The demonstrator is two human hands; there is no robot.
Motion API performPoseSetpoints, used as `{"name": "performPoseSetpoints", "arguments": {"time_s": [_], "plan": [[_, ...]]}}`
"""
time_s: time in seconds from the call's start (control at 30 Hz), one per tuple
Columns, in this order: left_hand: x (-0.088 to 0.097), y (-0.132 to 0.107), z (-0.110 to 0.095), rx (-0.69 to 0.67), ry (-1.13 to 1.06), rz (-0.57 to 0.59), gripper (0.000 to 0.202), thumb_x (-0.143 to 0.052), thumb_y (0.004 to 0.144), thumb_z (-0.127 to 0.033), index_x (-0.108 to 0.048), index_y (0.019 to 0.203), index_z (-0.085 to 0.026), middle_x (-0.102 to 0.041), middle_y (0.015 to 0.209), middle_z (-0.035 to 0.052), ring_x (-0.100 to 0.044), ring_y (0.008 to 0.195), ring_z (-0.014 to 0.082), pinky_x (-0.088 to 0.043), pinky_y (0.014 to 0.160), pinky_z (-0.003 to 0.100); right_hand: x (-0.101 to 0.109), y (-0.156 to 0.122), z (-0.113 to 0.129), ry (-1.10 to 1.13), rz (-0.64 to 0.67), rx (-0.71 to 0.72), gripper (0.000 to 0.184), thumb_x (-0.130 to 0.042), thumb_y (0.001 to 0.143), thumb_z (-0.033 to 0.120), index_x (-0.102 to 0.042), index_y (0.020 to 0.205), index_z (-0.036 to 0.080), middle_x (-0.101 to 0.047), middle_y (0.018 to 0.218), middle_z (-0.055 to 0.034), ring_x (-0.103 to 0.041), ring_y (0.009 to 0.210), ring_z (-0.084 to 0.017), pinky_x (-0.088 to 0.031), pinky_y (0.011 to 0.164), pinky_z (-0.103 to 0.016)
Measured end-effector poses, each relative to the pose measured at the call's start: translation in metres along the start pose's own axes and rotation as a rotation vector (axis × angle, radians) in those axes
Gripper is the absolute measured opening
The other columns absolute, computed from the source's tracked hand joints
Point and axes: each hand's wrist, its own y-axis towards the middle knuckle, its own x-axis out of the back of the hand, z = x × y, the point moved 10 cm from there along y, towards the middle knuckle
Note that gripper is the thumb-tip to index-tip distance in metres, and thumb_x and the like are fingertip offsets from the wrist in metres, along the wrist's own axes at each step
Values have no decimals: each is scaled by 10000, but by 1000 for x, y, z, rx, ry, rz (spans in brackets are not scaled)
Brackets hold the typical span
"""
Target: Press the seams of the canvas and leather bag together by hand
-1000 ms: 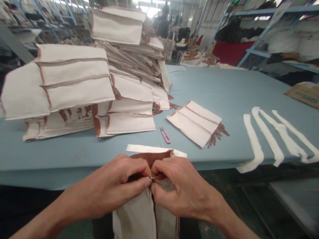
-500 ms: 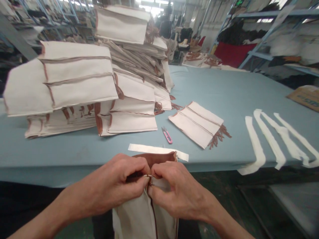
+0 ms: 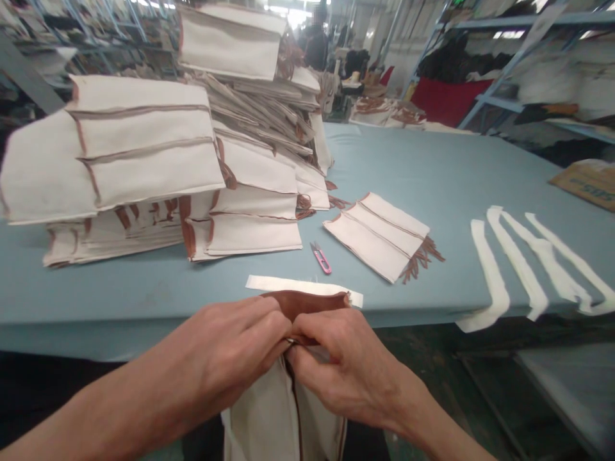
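Observation:
At the near table edge, a cream fabric piece point(image 3: 262, 413) with a brown lining and dark seams hangs toward my lap. My left hand point(image 3: 235, 349) is closed on its top edge, the fingertips pinching at the middle seam. Right beside it, my right hand point(image 3: 343, 362) pinches the same edge between thumb and forefinger. The two hands meet at the seam, and what lies between the fingertips is mostly hidden. Just beyond the brown lining point(image 3: 307, 303) lies a white strip point(image 3: 273, 282). Pink thread snips point(image 3: 321, 258) rest farther out on the table.
Tall stacks of cream sewn pieces point(image 3: 148, 137) fill the left of the blue table point(image 3: 408, 160). One sewn piece with brown fringe point(image 3: 379, 237) lies right of the snips. Several white strips point(image 3: 519, 256) drape near the right edge. A cardboard box point(image 3: 586, 182) stands far right.
My left hand has rolled over, its back now facing up and its fingers covering more of the seam. My right hand keeps its pinch. The view has shifted slightly.

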Motion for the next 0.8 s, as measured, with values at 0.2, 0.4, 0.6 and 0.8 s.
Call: {"name": "performPoseSetpoints", "arguments": {"time_s": [0.2, 0.4, 0.6, 0.8], "plan": [[0, -13, -7, -74, 69, -137, 213, -428, 1075, -77, -617, 1066, -174, -689, 948, 50, -620, 812, 181, -459, 706, 294, -8, -1, -10, 181, 36, -45, 239, -564, 804, 128, -467, 599, 201, -502, 573, 58, -454, 536, -100, -283, 550, -250], [-1, -18, -12, -97, 153, -185, 297, -354, 1109, -118, -625, 1229, -145, -742, 1037, 87, -687, 900, 201, -535, 824, 298, -15, -4, -17, 284, 55, -49, 222, -539, 821, 139, -496, 613, 202, -480, 570, 63, -434, 529, -101, -290, 536, -246], [-12, -23, -16, -19, 271, -207, 336, -293, 1131, -139, -597, 1275, -148, -744, 1103, 99, -676, 984, 197, -529, 924, 300, -23, -11, -31, 487, 35, -106, 173, -502, 855, 186, -583, 703, 196, -582, 625, 32, -511, 565, -123, -356, 549, -240], [-18, -26, -14, 28, 343, -268, 304, -356, 1106, -96, -588, 1294, -152, -746, 1105, 118, -668, 972, 216, -531, 902, 345, -28, -9, -37, 714, 62, -108, 166, -530, 829, 269, -514, 675, 209, -414, 593, 63, -359, 540, -107, -289, 509, -235]]}}
